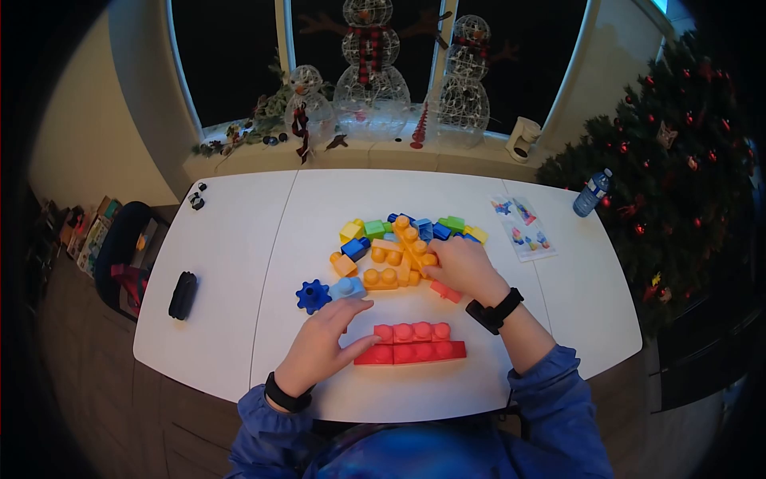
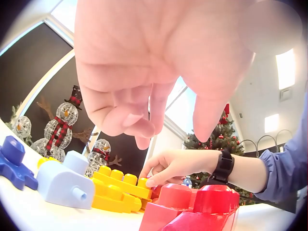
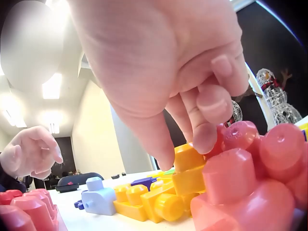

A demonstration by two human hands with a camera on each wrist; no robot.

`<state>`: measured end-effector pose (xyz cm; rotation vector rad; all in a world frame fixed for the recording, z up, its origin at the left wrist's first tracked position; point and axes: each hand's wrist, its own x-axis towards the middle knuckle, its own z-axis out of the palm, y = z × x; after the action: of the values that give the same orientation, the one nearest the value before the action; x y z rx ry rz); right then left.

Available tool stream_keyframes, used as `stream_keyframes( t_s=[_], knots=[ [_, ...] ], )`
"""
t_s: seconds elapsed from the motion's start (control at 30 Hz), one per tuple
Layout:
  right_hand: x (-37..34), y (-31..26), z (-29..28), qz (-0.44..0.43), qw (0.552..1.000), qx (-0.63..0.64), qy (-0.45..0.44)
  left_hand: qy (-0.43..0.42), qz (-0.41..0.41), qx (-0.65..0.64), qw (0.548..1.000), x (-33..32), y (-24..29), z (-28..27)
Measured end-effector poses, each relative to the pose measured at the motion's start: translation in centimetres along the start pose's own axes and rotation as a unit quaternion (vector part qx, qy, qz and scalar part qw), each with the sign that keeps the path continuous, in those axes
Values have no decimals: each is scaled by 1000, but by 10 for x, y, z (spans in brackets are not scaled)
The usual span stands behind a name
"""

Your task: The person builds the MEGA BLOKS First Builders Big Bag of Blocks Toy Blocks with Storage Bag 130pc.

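My right hand [image 1: 469, 270] reaches over the right side of the brick pile. Its thumb and fingers pinch the end of a long yellow-orange toy brick [image 2: 129, 184], which lies across other yellow-orange bricks [image 3: 130, 198]. Close to that hand is a small coral-red brick [image 1: 444, 291], with more coral-red studs [image 3: 240, 173] in the right wrist view. My left hand [image 1: 321, 345] hovers with loosely bent fingers and holds nothing. Its thumb points toward two rows of red bricks [image 1: 423, 351] at the front of the table. A light blue brick [image 1: 347, 287] stands just beyond its fingertips.
Blue, green and yellow bricks [image 1: 355, 248] form an arc behind the orange ones. A dark blue gear-shaped piece [image 1: 313, 296] lies left. Picture sheets [image 1: 523, 227] and a water bottle [image 1: 592, 193] are at the right, a black case [image 1: 183, 295] at the left on the white table [image 1: 215, 351].
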<state>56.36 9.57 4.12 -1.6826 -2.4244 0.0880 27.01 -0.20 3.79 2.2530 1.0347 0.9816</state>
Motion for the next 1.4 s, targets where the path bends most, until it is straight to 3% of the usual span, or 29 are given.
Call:
stream_keyframes(
  t_s=[0.17,0.4,0.63,1.23,1.4],
  knots=[
    [-21,-6,-30,-16,993,114,22,13,-20,-2,1000,0,-7,-5],
    [-89,-21,-61,-117,968,222,5,42,-11,-32,999,6,2,-6],
    [-109,-26,-45,-102,972,211,-34,-35,44,-6,998,6,0,7],
    [-110,-21,-22,-104,967,230,-35,-58,9,-12,998,6,-5,19],
    [-114,-17,-23,-98,971,219,-22,-41,51,25,998,4,-10,22]
  ],
)
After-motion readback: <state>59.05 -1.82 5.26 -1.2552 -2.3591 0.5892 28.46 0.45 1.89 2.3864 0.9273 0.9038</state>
